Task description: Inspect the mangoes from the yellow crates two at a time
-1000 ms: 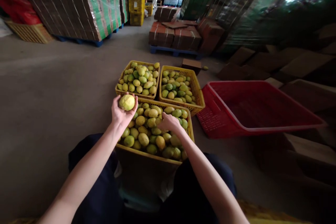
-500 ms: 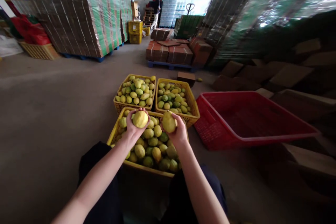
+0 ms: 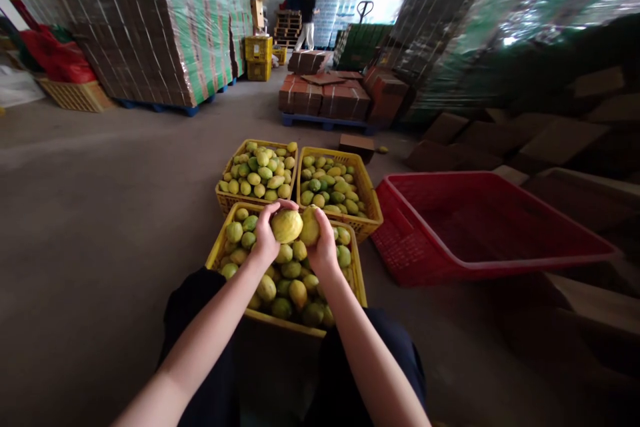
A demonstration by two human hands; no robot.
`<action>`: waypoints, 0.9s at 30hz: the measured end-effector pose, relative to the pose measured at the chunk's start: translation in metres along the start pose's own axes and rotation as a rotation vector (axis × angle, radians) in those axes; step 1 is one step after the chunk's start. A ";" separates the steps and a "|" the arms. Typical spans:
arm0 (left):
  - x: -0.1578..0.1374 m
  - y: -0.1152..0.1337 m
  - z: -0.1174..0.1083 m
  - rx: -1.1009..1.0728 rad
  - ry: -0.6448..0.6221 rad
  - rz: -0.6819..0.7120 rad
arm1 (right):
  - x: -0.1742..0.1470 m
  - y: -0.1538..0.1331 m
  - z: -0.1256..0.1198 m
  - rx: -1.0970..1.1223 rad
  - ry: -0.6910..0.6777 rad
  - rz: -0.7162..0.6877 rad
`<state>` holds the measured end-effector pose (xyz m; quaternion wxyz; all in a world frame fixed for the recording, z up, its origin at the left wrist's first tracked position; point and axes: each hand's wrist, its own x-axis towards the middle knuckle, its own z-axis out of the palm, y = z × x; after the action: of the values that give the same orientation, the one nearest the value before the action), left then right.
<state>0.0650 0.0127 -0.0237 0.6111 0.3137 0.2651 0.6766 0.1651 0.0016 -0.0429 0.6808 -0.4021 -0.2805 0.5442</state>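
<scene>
My left hand (image 3: 268,232) is closed around a yellow lemon (image 3: 287,226), with its fingers curled over the far side. In my right hand (image 3: 324,243) is a second, greener-yellow lemon (image 3: 310,227), gripped from the right. The two lemons are side by side and seem to touch. Both hands are above the near yellow crate (image 3: 361,280), which is full of yellow and green lemons (image 3: 291,269). My forearms hide part of that crate and its fruit.
Beyond stand two more lemon-filled yellow crates (image 3: 220,192) (image 3: 373,203). A large red basket (image 3: 400,240) is at the right, near loose cardboard (image 3: 565,140). Wrapped stacks (image 3: 185,27) flank the aisle. A pallet (image 3: 325,122) bears flattened cartons. A person (image 3: 309,17) is at the back.
My hands have come together, bringing the two lemons from apart to side by side. The left moved right and the right moved slightly left. The person at the back has shifted right.
</scene>
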 end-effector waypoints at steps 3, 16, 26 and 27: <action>-0.001 0.001 -0.005 0.121 -0.044 0.077 | -0.004 -0.004 0.001 -0.042 -0.015 -0.015; 0.003 0.010 -0.009 -0.117 0.248 -0.154 | -0.011 -0.007 0.009 0.100 -0.003 0.293; -0.015 -0.011 0.008 -0.069 0.457 -0.319 | 0.000 -0.003 -0.003 0.129 0.159 0.223; -0.016 -0.014 0.009 -0.060 0.482 -0.333 | 0.001 -0.002 -0.006 0.114 0.167 0.188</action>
<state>0.0813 -0.0018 -0.0297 0.6423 0.0777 0.4303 0.6294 0.1712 0.0015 -0.0441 0.6695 -0.4313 -0.1526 0.5852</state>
